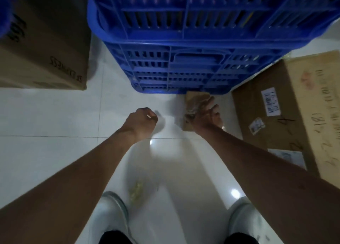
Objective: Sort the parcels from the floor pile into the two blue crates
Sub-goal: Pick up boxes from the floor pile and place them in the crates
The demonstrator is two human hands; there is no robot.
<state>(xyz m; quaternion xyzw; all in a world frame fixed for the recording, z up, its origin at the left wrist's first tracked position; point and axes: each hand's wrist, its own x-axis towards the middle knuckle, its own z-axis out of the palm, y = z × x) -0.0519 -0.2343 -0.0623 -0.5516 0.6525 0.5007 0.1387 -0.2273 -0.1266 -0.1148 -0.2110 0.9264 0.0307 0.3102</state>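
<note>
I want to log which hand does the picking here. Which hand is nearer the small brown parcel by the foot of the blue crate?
The right hand. It lies on the small brown parcel, fingers over it, at the blue crate. The left hand is a closed fist off to the parcel's left, above bare floor.

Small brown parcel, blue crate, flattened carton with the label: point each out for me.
small brown parcel (193, 100): head view, its top end above the right hand.
blue crate (184, 72): head view, lower slatted front wall.
flattened carton (298, 89): head view, bare cardboard beside the white label.

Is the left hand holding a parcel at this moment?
No, the left hand is a closed, parcel-free fist; the right hand grips the small parcel.
</note>
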